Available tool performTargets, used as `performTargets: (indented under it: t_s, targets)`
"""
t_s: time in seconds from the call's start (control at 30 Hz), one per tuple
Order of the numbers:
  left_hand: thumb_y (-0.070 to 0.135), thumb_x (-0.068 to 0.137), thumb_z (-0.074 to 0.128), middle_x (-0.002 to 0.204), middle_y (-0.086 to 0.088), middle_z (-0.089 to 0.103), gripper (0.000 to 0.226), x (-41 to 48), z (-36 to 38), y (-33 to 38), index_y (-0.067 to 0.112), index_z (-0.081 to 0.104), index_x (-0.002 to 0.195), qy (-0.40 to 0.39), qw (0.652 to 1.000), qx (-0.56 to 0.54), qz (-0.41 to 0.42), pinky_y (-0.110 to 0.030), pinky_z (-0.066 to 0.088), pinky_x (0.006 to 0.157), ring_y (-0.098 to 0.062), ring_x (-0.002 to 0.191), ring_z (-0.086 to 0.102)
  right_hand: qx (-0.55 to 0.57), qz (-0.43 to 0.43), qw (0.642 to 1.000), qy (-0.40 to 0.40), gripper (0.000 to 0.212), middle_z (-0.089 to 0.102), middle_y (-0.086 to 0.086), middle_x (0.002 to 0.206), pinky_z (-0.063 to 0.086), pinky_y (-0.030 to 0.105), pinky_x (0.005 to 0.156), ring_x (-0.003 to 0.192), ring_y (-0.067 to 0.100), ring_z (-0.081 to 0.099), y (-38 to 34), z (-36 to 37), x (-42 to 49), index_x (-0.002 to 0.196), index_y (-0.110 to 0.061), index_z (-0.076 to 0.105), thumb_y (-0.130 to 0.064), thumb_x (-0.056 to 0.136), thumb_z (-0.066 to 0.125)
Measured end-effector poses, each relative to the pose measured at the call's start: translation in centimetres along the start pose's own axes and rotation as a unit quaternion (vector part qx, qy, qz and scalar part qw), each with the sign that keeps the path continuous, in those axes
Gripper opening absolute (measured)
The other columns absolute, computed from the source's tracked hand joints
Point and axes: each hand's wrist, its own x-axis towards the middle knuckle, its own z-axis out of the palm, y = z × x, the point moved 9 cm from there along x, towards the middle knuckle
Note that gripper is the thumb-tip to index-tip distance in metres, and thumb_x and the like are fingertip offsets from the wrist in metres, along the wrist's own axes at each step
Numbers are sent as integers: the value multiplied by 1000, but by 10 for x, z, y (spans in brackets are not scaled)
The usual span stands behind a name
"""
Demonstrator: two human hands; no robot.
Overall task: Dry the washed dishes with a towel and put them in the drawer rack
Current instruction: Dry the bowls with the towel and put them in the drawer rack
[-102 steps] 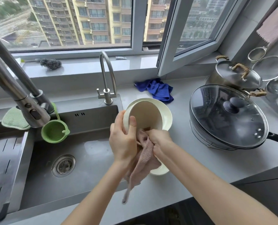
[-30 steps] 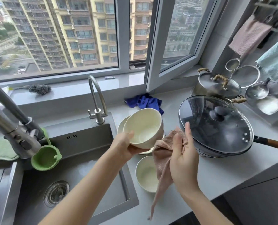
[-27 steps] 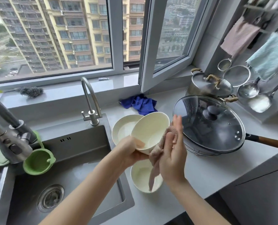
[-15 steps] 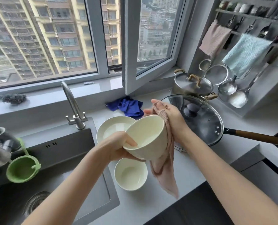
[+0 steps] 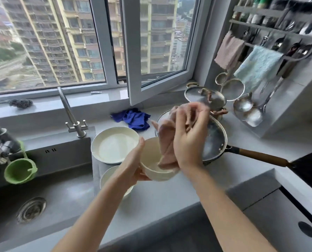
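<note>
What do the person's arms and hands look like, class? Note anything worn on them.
Both hands are bare: the left hand and right hand show no gloves, and no ring or bracelet can be seen, though the right fingers are blurred. The left forearm and right forearm are uncovered to the picture's edge, with no sleeves or watch in view.

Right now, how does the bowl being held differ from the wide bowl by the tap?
The held bowl is in the left hand; the wide bowl sits on the counter. The held bowl is deeper, the wide bowl broader. A towel dips into the held bowl; the wide bowl is empty. Both are cream.
</note>
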Motion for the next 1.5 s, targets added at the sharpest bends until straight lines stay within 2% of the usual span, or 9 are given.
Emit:
performTargets:
  t_s: [0.17,0.3,0.5,0.7,0.87,0.97,1.17,1.33,1.5]
  targets:
    - [67,92,22,109,13,71,49,-24,25,-12,48,63,112,-30,996,45,66,-41,55,80,-13,101,67,-364,-149,848,-356,32,61,7,129,21,60,108,123,34,51,35,4,-82,97,-29,71,-46,88,45]
    - [60,95,24,113,11,69,50,-44,38,-21,39,64,115,-54,991,73,94,-35,55,76,-8,103,66,-284,-212,783,-511,57,57,14,134,16,48,109,128,36,49,27,-11,-117,124,-19,63,-44,101,17]
    - [50,96,39,97,0,73,40,-71,54,-24,25,71,98,-74,972,190,121,-13,40,39,-9,76,67,-143,2,773,-619,46,57,4,128,32,29,104,119,19,47,25,-29,-150,137,-21,43,-22,92,48]
    - [60,87,47,90,3,75,36,-84,50,-71,38,75,81,-187,943,275,-6,-34,52,74,-18,85,69,-158,-128,669,-715,23,61,-11,77,46,33,77,78,13,55,-12,-39,-186,91,-29,64,-11,82,54]
    - [47,94,46,67,6,69,33,-93,43,-72,28,69,81,-177,940,287,43,-13,41,40,-6,48,62,-378,-285,653,-592,27,72,4,94,50,39,84,90,25,67,-11,-37,-201,110,-20,65,-18,84,56]
    - [44,93,49,74,5,67,32,-99,51,-73,28,66,72,-152,943,285,77,-25,48,56,-16,63,62,-493,-106,654,-564,26,69,10,88,51,39,73,79,31,67,-3,-57,-201,110,-11,54,-28,90,54]
    - [46,88,57,54,0,55,38,-122,100,-109,13,62,70,-185,952,244,0,-23,36,52,-15,49,50,-306,306,849,-304,44,61,2,68,43,37,75,72,16,56,-35,-145,-205,74,-13,53,-56,83,51]
    - [55,88,51,87,-6,70,38,-152,166,-174,21,67,96,-263,944,178,-84,-35,52,68,-24,77,67,-299,186,936,-14,28,66,-4,58,50,33,54,53,11,62,-105,-274,-207,77,-28,63,-56,77,61]
    - [56,88,50,117,-15,63,48,-225,249,-243,19,56,117,-337,916,93,-196,-59,49,86,-39,105,60,-228,127,936,236,20,64,-7,84,49,29,54,70,14,63,-138,-407,-261,102,-42,57,-56,91,47]
